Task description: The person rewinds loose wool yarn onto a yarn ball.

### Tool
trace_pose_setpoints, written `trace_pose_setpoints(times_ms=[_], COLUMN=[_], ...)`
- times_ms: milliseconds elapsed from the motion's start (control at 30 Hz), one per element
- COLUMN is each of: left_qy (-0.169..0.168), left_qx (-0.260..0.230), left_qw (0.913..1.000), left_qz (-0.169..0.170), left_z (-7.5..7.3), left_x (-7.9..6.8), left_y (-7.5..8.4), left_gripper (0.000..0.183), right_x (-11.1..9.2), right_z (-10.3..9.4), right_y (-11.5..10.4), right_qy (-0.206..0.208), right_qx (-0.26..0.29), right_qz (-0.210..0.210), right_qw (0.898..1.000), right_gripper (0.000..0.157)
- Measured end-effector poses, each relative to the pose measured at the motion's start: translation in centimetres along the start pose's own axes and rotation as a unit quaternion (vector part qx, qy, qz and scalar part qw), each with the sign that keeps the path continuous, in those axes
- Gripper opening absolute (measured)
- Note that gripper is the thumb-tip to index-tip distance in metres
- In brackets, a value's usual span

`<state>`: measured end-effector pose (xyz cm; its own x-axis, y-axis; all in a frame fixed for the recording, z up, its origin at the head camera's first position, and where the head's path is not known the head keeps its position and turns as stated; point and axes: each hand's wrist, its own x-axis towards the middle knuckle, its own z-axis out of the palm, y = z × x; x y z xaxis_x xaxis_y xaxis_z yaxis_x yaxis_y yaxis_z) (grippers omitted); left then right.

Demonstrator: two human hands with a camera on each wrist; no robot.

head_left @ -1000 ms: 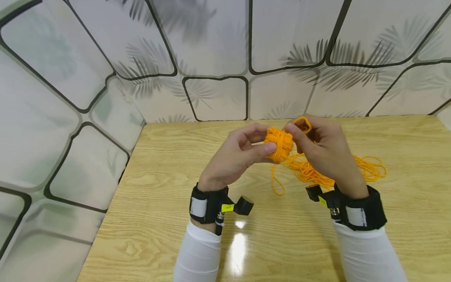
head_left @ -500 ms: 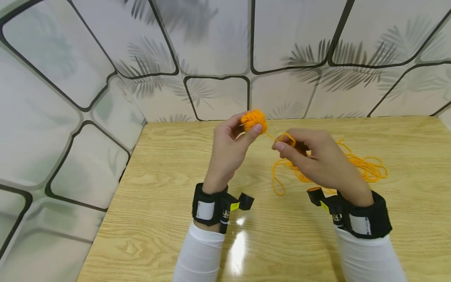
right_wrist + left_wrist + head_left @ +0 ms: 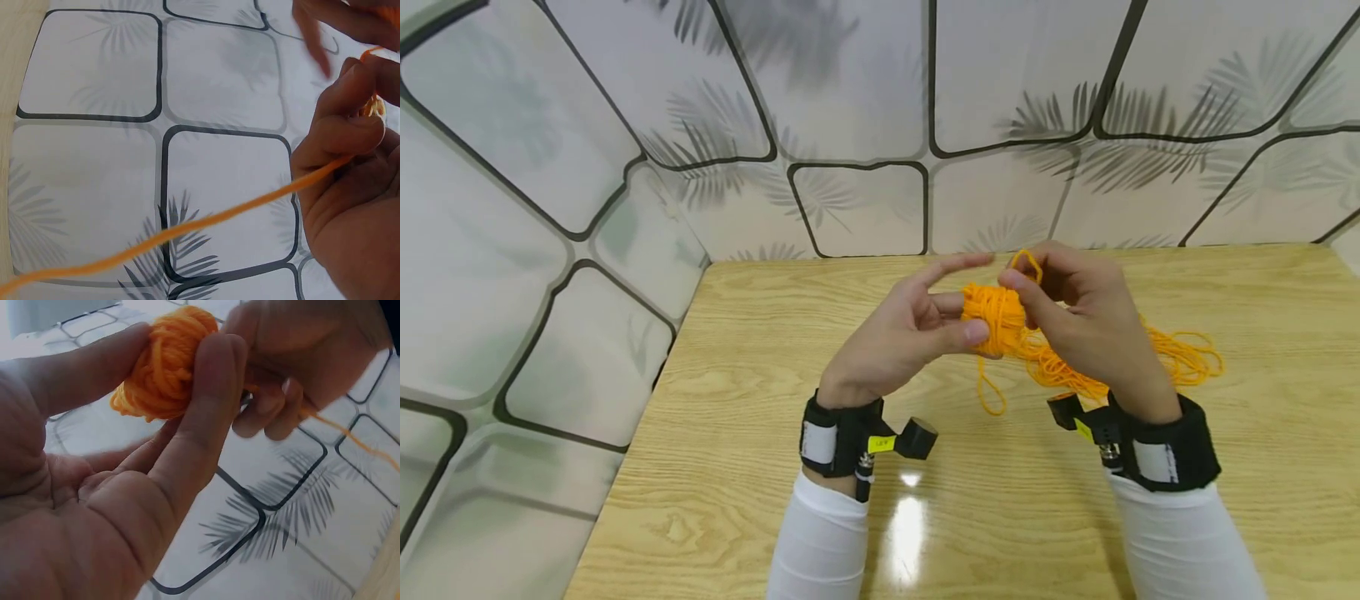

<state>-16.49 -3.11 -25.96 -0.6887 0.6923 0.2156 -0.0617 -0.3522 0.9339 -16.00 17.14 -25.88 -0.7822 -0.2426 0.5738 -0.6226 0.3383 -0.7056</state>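
A small ball of orange yarn [image 3: 996, 312] is pinched between the thumb and fingers of my left hand [image 3: 898, 337], whose index finger stretches out above it. In the left wrist view the wound yarn ball [image 3: 169, 362] sits between thumb and fingertips. Close on the ball's right side, my right hand [image 3: 1082, 317] pinches the yarn strand, and a small loop stands up over its fingers. The right wrist view has the strand [image 3: 206, 222] running from the curled fingers of the right hand [image 3: 350, 187] toward the lower left.
Loose orange yarn [image 3: 1183, 358] lies in a tangled heap on the wooden table [image 3: 730, 467], partly hidden behind the right hand. A single loop [image 3: 991, 396] sticks out to its left. A patterned wall covering [image 3: 865, 208] stands behind and at the left.
The ball first moved up and left, apart from the right hand, then came back beside it. It has been turned in the left hand, and the left index finger now extends.
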Motion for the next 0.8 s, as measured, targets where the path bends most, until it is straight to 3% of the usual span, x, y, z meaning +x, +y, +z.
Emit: trace_pose_setpoints(times_ms=[167,267,400,500,633,733,800], left_qy=[0.019,0.044,0.107,0.175,0.257,0.276,0.277], left_qx=[-0.038,-0.038,-0.032,0.022,0.104,0.107,0.106], left_qw=[0.9979,0.9951,0.9881,0.9768,0.9521,0.9462,0.9472], left_qz=[0.050,0.079,0.107,0.121,0.130,0.130,0.122], left_z=[-0.1,-0.2,-0.4,-0.8,-1.2,-1.4,-1.5], left_x=[0.2,0.3,0.3,0.4,0.7,0.8,0.7], left_y=[0.0,-0.1,-0.2,-0.3,-0.5,-0.7,-0.8], left_gripper=[0.057,0.051,0.041,0.037,0.037,0.037,0.037], right_x=[0.0,-0.1,-0.3,-0.4,-0.8,-1.2,-1.3], right_z=[0.3,0.1,0.0,-0.3,-1.5,-2.5,-2.9], right_y=[0.3,0.3,0.0,-0.4,-1.5,-2.5,-3.1], right_qy=[-0.019,-0.064,-0.137,-0.168,-0.182,-0.177,-0.166], right_qx=[-0.040,-0.070,-0.087,-0.069,-0.009,0.028,0.035], right_qz=[0.005,0.023,0.025,0.013,0.012,0.016,0.013], right_qw=[0.999,0.995,0.986,0.983,0.983,0.984,0.985], right_gripper=[0.006,0.006,0.005,0.007,0.015,0.021,0.023])
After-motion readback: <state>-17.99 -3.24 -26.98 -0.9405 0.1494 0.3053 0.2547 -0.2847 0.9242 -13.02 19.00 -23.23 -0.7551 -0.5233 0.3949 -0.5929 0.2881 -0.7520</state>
